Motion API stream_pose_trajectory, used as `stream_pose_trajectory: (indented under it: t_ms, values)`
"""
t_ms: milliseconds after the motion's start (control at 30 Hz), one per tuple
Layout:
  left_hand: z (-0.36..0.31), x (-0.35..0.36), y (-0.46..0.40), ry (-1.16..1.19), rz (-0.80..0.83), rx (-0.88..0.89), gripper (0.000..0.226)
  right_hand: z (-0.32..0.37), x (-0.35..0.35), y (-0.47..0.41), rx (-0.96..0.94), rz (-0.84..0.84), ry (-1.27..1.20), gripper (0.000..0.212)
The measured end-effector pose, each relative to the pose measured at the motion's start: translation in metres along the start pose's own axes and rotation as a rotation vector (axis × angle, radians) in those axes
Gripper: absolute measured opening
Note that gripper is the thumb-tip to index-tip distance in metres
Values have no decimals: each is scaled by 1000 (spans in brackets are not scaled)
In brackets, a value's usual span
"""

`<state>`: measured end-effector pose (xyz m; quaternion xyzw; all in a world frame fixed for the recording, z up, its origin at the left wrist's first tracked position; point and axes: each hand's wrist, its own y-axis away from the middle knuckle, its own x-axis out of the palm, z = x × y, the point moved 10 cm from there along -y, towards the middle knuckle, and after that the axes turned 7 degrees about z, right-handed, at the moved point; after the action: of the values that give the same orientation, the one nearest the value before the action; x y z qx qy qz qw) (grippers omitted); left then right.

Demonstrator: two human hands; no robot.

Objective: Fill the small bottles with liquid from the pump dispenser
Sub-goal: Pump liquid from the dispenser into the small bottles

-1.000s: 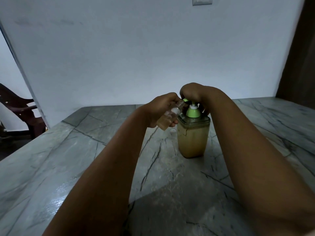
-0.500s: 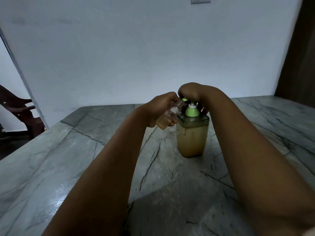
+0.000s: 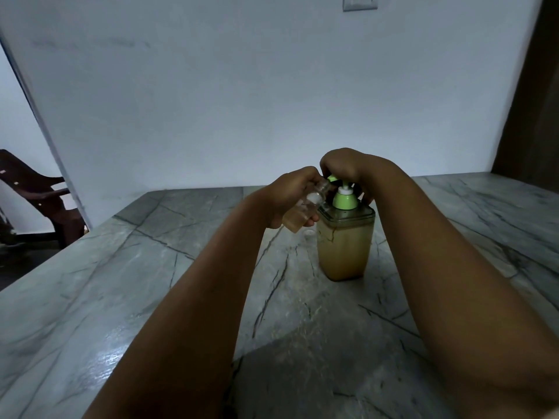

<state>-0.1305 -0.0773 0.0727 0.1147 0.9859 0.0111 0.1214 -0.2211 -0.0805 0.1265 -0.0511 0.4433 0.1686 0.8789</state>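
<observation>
The left hand (image 3: 290, 196) is curled round a small clear bottle (image 3: 302, 213), holding it off the bench and tilted, its open neck leaning up toward the green spout of the pump. Pale amber liquid fills the lower part of the bottle; the upper part looks clear. The right hand (image 3: 344, 166) sits on top of the pump dispenser (image 3: 344, 240), fingers bent down over the pump head, so that only the tip of the spout and the green collar with its white stem show beneath it. The bottle's mouth is right at the spout, just under the right hand's knuckles; whether the two touch I cannot tell.

The dispenser itself stands upright on the bench (image 3: 151, 282), a squarish clear container mostly full of the same cloudy amber liquid, with a clear lid around the green collar. Just beside its left wall, under the held bottle, something small and pale (image 3: 308, 232) lies on the surface; it is too dim to make out.

The bench is grey stone with dark veins, running back to a plain white wall (image 3: 211, 101). A switch plate (image 3: 360, 3) is on the wall at the top edge, and a dark chair (image 3: 39, 204) stands off to the left past the bench.
</observation>
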Motion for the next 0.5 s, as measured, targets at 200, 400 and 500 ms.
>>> stream_pose_trajectory:
  t_ms: [200, 400, 500]
  values:
    - [0, 0, -1, -5, -13, 3, 31, 2, 5, -1, -28, 11, 51, 29]
    - [-1, 2, 3, -11, -7, 5, 29, 4, -8, 1, -69, -38, -13, 25]
    - [-1, 4, 3, 2, 10, 2, 30, 5, -10, -2, -64, -74, -26, 30]
